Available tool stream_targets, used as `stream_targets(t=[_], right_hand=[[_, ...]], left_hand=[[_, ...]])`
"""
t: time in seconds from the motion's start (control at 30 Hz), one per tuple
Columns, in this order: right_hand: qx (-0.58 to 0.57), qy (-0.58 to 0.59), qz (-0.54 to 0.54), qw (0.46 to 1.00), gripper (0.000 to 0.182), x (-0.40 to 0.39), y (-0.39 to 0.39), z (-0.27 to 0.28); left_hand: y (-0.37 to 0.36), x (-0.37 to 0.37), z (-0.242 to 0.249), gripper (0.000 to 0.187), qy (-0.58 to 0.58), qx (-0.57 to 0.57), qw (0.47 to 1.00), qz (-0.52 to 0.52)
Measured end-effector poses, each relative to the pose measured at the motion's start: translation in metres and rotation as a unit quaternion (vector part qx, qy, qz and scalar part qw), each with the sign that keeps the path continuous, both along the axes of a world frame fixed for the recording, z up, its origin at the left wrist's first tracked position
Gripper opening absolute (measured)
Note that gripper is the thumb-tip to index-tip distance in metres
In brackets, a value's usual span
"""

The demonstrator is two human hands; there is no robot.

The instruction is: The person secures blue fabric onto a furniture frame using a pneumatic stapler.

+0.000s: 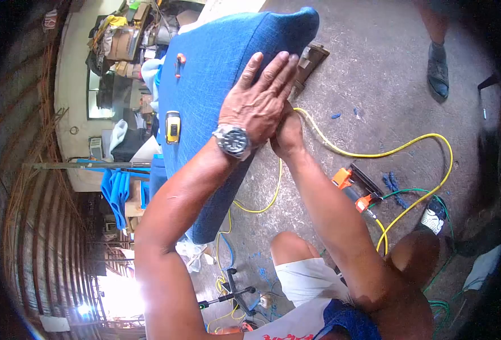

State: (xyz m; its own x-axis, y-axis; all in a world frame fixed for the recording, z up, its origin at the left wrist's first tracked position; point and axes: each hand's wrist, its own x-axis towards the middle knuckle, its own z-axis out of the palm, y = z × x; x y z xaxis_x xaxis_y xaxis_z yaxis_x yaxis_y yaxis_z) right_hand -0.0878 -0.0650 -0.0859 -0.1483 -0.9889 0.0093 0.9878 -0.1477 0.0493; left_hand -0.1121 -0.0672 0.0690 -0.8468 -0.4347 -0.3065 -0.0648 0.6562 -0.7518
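The left hand (259, 99) lies flat on the blue cushion (216, 85), fingers (281, 68) stretched out and only slightly spread, palm pressing the fabric close to the cushion's right edge; it grips nothing. A wristwatch (233, 140) sits on that wrist. The right hand (287, 135) is tucked under the left one at the same edge — its fingers are hidden beneath the left palm and the fabric, so whether they are curled or pinching the cloth cannot be told. The cushion is a long upholstered slab whose long axis runs from the lower middle of the view up toward the top, its far rounded corner pointing to the upper right, over the concrete floor (375, 73). On its top face, near the left edge, rest a yellow tape measure (173, 127) and, farther up, a small orange tool (179, 61). A yellow hose (375, 154) loops across the floor just beside the right hand and runs to an orange stapler (357, 190) lying well apart from the cushion. Another person's sandalled foot (437, 68) stands on the floor at the upper right.
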Motion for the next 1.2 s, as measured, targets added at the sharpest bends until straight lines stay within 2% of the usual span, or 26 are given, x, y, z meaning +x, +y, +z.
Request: stream_targets(t=[0.03,0.07,0.1,0.27,0.3,0.33,0.4,0.47,0.53,0.6,0.67,0.77,0.83,0.87,0.97,1.0,1.03,1.1,1.13,1.2], right_hand=[[0.012,-0.014,0.002,1.0,0.053,-0.006,0.003,0.005],[0.014,-0.064,0.037,0.997,0.05,-0.011,0.007,0.009],[0.045,-0.041,-0.007,0.998,0.031,0.008,-0.01,-0.001],[0.092,-0.002,-0.022,0.995,0.028,0.015,-0.015,-0.006],[0.107,0.012,-0.019,0.994,0.029,0.018,-0.017,-0.006],[0.135,0.089,-0.061,0.985,0.033,0.029,-0.028,-0.009],[0.143,0.131,-0.059,0.979,0.034,0.031,-0.03,-0.015],[0.143,0.189,-0.087,0.968,0.04,0.031,-0.036,-0.016],[0.112,0.17,-0.138,0.969,0.041,0.03,-0.046,-0.014],[0.08,0.095,-0.132,0.983,0.039,0.031,-0.048,-0.011],[0.049,-0.04,-0.068,0.996,0.034,0.02,-0.042,0.0],[0.095,0.149,-0.123,0.977,0.029,0.025,-0.046,-0.006],[0.06,0.156,-0.126,0.978,0.027,0.028,-0.051,-0.011],[0.068,0.174,-0.11,0.976,0.026,0.028,-0.049,-0.014],[0.134,0.253,-0.019,0.958,0.027,0.013,-0.035,-0.013],[0.131,0.198,-0.022,0.971,0.033,0.023,-0.043,-0.021],[0.119,0.22,-0.065,0.966,0.034,0.037,-0.053,-0.034],[0.096,0.261,-0.158,0.948,0.035,0.051,-0.072,-0.049],[0.083,0.222,-0.149,0.96,0.034,0.052,-0.077,-0.054],[0.061,0.164,-0.119,0.977,0.033,0.053,-0.08,-0.058]], left_hand=[[0.004,-0.003,0.008,0.061,-0.009,0.015,1.0,-0.001],[0.009,-0.004,0.019,0.063,0.047,0.102,0.994,0.0],[0.015,-0.001,0.03,0.066,0.067,0.099,0.993,-0.001],[0.023,0.046,0.062,0.068,0.177,0.062,0.98,0.062],[0.021,0.06,0.06,0.07,0.211,0.104,0.969,0.073],[0.019,0.074,0.056,0.071,0.243,0.145,0.955,0.086],[0.019,0.085,0.042,0.074,0.294,0.202,0.928,0.111],[0.017,0.084,0.037,0.074,0.288,0.189,0.934,0.092],[0.015,0.085,0.032,0.075,0.282,0.172,0.941,0.074],[0.015,0.082,0.031,0.076,0.238,0.137,0.959,0.071],[0.016,0.079,0.029,0.077,0.213,0.108,0.969,0.067],[0.023,0.075,0.022,0.08,0.173,0.048,0.98,0.081],[0.031,0.067,0.015,0.081,0.103,-0.021,0.989,0.106],[0.039,0.059,0.01,0.079,0.037,-0.052,0.99,0.128],[0.044,0.074,-0.026,0.073,-0.091,-0.093,0.99,0.053],[0.053,0.074,-0.028,0.069,-0.067,-0.013,0.994,0.088],[0.064,0.075,-0.028,0.066,-0.04,0.066,0.99,0.121],[0.097,0.083,-0.018,0.058,0.124,0.226,0.953,0.159],[0.11,0.096,-0.013,0.06,0.128,0.158,0.971,0.125],[0.108,0.115,0.0,0.064,0.124,0.033,0.985,0.118]])
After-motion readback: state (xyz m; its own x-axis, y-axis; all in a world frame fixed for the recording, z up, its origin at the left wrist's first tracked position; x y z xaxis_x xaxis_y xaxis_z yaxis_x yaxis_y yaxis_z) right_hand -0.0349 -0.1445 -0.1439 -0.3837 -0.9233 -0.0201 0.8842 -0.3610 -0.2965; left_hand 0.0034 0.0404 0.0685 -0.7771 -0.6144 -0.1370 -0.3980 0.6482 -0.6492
